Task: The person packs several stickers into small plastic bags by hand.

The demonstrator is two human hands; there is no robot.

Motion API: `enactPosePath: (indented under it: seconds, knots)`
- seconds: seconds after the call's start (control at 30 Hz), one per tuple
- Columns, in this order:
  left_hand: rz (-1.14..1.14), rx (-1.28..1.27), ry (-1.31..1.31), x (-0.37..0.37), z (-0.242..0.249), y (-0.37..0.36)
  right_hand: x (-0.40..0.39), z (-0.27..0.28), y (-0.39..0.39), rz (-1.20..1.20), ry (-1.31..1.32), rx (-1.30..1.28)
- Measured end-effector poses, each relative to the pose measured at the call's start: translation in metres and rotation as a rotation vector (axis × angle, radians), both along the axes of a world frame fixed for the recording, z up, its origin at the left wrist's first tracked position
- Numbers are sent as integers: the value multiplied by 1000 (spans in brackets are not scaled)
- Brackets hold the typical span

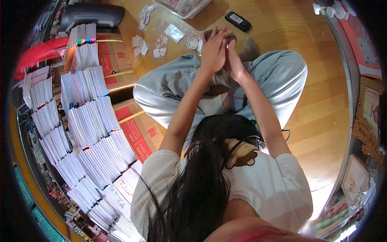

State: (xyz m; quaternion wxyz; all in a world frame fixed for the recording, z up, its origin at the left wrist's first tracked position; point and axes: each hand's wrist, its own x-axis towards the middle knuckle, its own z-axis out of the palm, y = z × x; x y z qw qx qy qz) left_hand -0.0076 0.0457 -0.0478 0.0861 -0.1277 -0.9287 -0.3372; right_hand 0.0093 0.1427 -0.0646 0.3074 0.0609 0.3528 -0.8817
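Observation:
My left hand point(213, 51) is over the crossed legs, palm down, with its fingers stretched out and apart. Close beside it on the right, my right hand point(234, 62) is held on edge with its fingers extended and partly hidden. The fingertips of both hands come near each other, and a tiny white spot shows between them, too small to make out. Clear packets with small stickers point(193, 43) lie on the floor just left of the hands, near a silvery-white packet point(174, 33). A black object with a pale label point(238, 21) lies beyond the hands.
Rows of stacked booklets point(90, 121) fill the left side, beside brown and red cartons point(139, 131). A white tray point(187, 16) stands at the top. More loose sticker pieces point(139, 45) lie on the wooden floor point(322, 101). Shelved goods point(356, 177) line the right edge.

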Motion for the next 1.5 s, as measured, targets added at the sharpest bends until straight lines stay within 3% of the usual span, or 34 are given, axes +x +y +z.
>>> enactPosePath:
  seconds: [0.13, 0.27, 0.47, 0.5, 0.7, 0.77, 0.83, 1.0, 1.07, 1.13, 1.23, 1.33, 1.37, 1.47, 1.5]
  knots:
    - [167, 92, -90, -22, -10, -17, 3, -11, -3, 82, 27, 109]
    - [153, 281, -216, -4, -16, -28, 2, -22, -7, 59, 30, 78]
    - [58, 65, 103, 47, -8, 0, 4, 0, 0, -121, -149, -83]
    - [30, 39, 120, 46, -4, -2, 10, 6, 2, -34, -154, -87]
    - [6, 110, 225, 26, 8, -7, 20, 37, -1, -20, 34, 243]
    - [6, 154, 210, 21, 9, -16, 16, 8, 8, 87, 57, 416]
    - [28, 259, 179, 15, 3, -29, 14, 12, 5, 192, 115, 527]
    - [197, 334, -42, 10, -14, -80, 19, 14, -7, 410, 160, 588]
    - [239, 351, 65, 8, -18, -119, 14, 20, -13, 372, 235, 683]
    - [514, 358, 54, 8, -13, -155, 6, 27, -18, 331, 314, 773]
    - [783, 632, 160, 7, -1, -192, -25, 16, -22, 293, 673, 1054]
    - [872, 874, 195, 11, 10, -207, -33, -21, -27, 484, 1198, 1542]
    - [886, 909, 191, 7, -5, -213, -30, -29, -29, 650, 1155, 1681]
    - [789, 1158, 11, 8, -13, -204, -23, -20, -37, 382, 1240, 1650]
    - [729, 1261, -84, 7, -13, -193, -24, -13, -42, 301, 1177, 1457]
